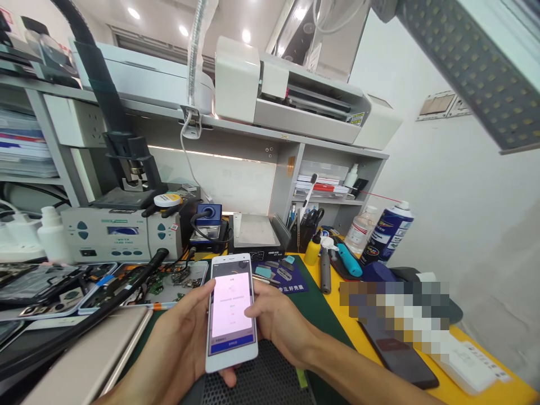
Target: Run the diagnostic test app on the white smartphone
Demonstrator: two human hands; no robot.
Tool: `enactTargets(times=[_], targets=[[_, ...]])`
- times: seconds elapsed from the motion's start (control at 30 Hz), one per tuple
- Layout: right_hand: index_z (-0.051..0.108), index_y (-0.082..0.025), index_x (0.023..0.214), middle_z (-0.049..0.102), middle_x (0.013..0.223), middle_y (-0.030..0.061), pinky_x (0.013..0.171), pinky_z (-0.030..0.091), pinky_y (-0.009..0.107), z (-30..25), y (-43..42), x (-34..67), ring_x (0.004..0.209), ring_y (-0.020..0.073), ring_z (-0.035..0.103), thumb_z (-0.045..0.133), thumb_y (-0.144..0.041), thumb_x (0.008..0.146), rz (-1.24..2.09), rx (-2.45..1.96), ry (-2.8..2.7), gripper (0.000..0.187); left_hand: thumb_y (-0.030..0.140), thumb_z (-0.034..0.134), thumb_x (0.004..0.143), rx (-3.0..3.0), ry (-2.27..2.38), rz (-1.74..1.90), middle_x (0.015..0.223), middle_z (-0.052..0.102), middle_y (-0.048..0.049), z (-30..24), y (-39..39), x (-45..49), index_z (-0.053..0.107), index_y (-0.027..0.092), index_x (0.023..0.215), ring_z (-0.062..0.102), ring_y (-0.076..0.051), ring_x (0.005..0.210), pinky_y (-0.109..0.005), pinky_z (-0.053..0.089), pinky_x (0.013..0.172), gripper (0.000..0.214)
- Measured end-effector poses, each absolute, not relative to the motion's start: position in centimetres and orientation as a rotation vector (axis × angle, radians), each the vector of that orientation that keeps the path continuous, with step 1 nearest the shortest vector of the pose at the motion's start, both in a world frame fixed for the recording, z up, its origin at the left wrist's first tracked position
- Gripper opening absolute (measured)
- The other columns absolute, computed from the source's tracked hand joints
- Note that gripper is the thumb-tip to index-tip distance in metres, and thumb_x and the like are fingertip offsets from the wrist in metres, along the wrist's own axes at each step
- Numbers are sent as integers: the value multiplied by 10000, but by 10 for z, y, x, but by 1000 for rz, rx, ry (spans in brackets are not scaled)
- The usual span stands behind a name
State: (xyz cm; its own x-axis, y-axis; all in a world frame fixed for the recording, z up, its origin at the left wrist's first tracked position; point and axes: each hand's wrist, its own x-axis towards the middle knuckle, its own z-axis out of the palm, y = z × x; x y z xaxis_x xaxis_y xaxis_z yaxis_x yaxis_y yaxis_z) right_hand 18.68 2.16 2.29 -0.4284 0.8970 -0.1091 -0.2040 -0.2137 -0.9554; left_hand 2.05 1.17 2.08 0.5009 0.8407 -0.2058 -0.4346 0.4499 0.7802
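A white smartphone (232,304) is held upright toward me above the bench, its screen lit with a pale pop-up and a blue bar below. My left hand (179,332) grips its left edge, the thumb on the front and a fingertip showing under the bottom edge. On the right side, my right hand (280,318) wraps round the phone with the thumb over the screen. The fingers behind the phone are mostly hidden. Beneath the phone lies a black perforated mat (261,377) on a green work mat (333,332).
Left are a hot air station (122,233), a tray of circuit boards (169,284) and a black hose (97,315). A heating plate (255,230) stands behind the phone. Right are a spray can (388,233), a yellow bottle (313,250) and a dark phone (400,349). A lamp (476,73) hangs overhead.
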Motion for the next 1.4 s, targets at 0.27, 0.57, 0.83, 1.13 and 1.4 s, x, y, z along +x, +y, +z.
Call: enactTargets(times=[0.27,0.57,0.83,1.13,1.4], targets=[[669,-212,1183,712,862,39,662,468,337,18,24,184,711,219,628,608,-287,735,1689,-1001,-1248,458,476,505,934,729,654,859,831,690,-84,19,13,21,566,177,1331,641,-262,707,-360,554,482,501],[626,-191,1207,714,941,69,610,446,317,23,21,186,699,218,615,560,-448,863,1747,-880,-1248,435,427,543,916,710,632,860,993,719,-115,22,11,21,571,175,1330,638,-247,700,-378,565,494,485],[629,-198,1196,712,923,66,645,453,326,19,22,185,728,225,623,562,-451,872,1745,-904,-1233,416,410,552,918,710,647,874,1033,722,-118,22,10,23,596,180,1304,644,-247,710,-374,560,483,451],[644,-190,1141,698,849,53,649,442,328,20,23,185,725,229,615,586,-386,803,1735,-919,-1213,395,412,542,925,705,633,879,1055,718,-123,21,10,21,590,174,1307,654,-262,738,-383,564,487,452],[648,-183,1124,691,851,53,624,420,311,24,22,185,701,218,590,579,-345,762,1738,-916,-1220,402,407,536,927,725,640,877,1038,712,-128,23,10,22,555,169,1343,645,-260,753,-381,565,493,480]])
